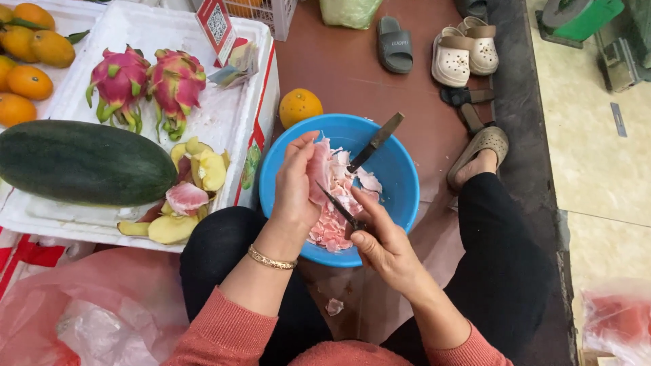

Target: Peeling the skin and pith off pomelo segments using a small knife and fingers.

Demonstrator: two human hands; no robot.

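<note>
Far left, oranges (27, 81) at the edge, approx 5 in view, next to my white foam tray (224, 122). On the tray: 1 dark green watermelon (81, 161), 2 pink dragon fruits (146, 85), plus a heap of yellow rind pcs (196, 166) w/ 1 peeled pink fruit lump (185, 198) in it. Bottom left, a pink plastic bag (88, 305) against my knee.

Moving in: 1 lone orange fruit (300, 106) on the brown floor, just beside the blue bowl (400, 183). Bowl sits between my knees and holds a pile of pink-white peel scraps (332, 227). My left hand (295, 186) is over the bowl, fingers (302, 150) clamped on a pink fruit piece (320, 169). 2 knives here: 1 spare knife (376, 141) leaning on the bowl rim, blade down inside; 1 small knife (337, 205) in my right hand (383, 244), fingers wrapped tight on the handle, tip against the fruit piece.

Right side: 1 grey slide (395, 44), 2 white clogs (464, 54), my foot in a tan sandal (478, 146). Far right corner, another pink bag (617, 318).
</note>
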